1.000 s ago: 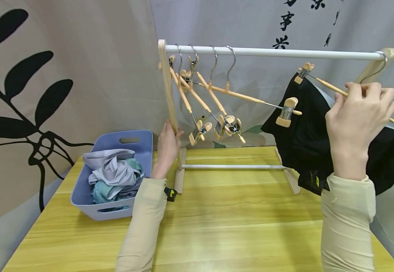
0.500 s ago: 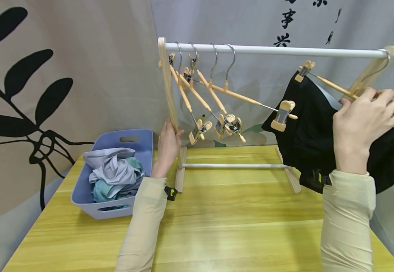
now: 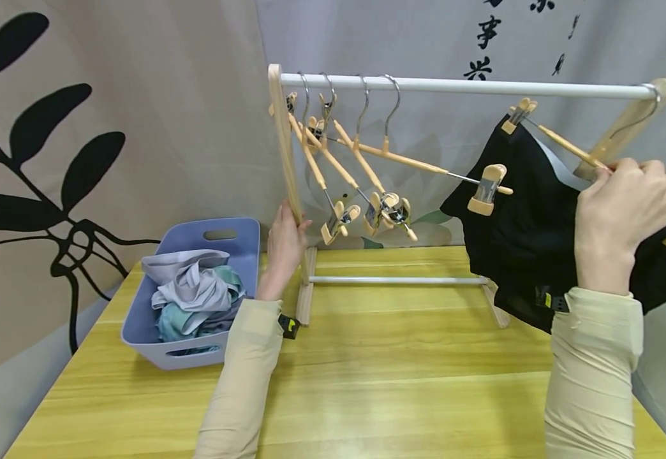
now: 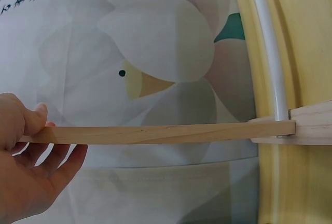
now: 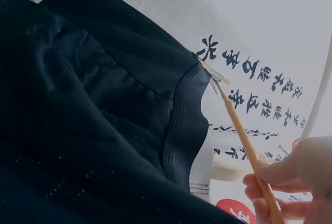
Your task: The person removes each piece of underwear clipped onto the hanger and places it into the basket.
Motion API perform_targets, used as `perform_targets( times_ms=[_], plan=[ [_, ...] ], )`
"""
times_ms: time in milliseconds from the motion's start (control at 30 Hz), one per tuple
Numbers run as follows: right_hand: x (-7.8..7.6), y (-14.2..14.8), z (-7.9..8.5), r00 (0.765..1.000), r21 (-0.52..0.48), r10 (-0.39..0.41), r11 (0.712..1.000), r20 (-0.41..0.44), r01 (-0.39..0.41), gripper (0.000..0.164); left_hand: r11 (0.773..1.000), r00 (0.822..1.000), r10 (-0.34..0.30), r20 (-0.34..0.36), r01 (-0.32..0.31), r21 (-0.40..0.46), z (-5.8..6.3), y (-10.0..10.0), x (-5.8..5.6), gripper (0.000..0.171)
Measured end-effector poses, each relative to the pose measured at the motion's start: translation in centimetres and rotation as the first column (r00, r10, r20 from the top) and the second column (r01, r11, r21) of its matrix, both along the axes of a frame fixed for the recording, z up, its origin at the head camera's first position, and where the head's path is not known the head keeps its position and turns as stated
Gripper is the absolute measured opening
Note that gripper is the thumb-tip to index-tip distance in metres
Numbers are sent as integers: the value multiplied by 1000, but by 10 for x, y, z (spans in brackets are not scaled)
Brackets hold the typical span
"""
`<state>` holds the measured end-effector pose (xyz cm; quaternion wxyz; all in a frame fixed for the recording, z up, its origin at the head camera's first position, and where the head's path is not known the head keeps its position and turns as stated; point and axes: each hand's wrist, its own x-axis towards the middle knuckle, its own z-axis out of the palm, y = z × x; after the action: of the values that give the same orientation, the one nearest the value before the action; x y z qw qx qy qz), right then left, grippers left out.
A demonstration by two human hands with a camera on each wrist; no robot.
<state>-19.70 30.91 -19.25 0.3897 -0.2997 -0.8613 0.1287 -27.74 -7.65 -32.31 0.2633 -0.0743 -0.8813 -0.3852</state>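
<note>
My right hand grips the wooden bar of a clip hanger near its middle. Its metal hook sits over the rack's white top rail, at the far right end. Black shorts hang from the hanger's two clips, and in the right wrist view their stitched waistband shows beside the bar. On the other side, my left hand holds the rack's left wooden upright, thumb on one side and fingers on the other in the left wrist view.
Several bare clip hangers are bunched on the left part of the rail. A blue basket with crumpled grey and teal clothes stands on the wooden table at left. A printed curtain hangs behind.
My right hand has shifted slightly right and down with the hanger, and the shorts have swung a little. The rack's right end has moved slightly right. My left hand keeps its place.
</note>
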Motion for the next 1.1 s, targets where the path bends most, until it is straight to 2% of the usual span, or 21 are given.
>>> perform_targets(
  times_ms=[467,767,1100],
  plan=[
    [2,-1,-1,987,57,30,998,-158,-21,41,1000,1000,-7,0,7,0,2,1,2,37],
    [8,0,1,932,124,92,991,-350,-51,37,1000,1000,2,7,-2,1,1,0,1,37],
    [22,-9,-3,902,146,127,987,-412,-72,39,1000,1000,-2,13,2,4,1,0,1,35]
  ],
)
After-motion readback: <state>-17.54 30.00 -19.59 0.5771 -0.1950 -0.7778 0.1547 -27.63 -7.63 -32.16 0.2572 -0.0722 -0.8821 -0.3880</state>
